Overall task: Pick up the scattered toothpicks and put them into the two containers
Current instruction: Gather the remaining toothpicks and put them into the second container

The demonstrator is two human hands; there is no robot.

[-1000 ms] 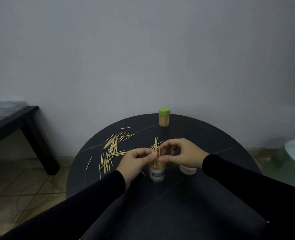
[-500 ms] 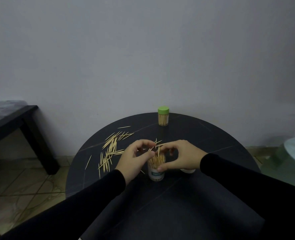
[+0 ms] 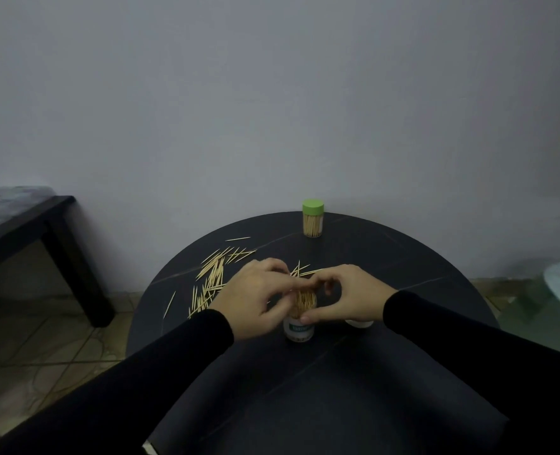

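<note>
Both hands curl round the open jar (image 3: 299,328) at table centre: left hand (image 3: 255,298) and right hand (image 3: 344,295) w/ fingers bent over its bundle, grip or just tamping, can't tell. Approx half done imo: green-lid jar (image 3: 312,221) at the back looks full & capped, loose toothpicks (image 3: 213,279) still piled left on the table (image 3: 403,257).

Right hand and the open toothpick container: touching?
Touching. The head view shows the right hand with its thumb pressed against the side of the open container, just above the label, fingers curled over the toothpicks standing in it.
</note>
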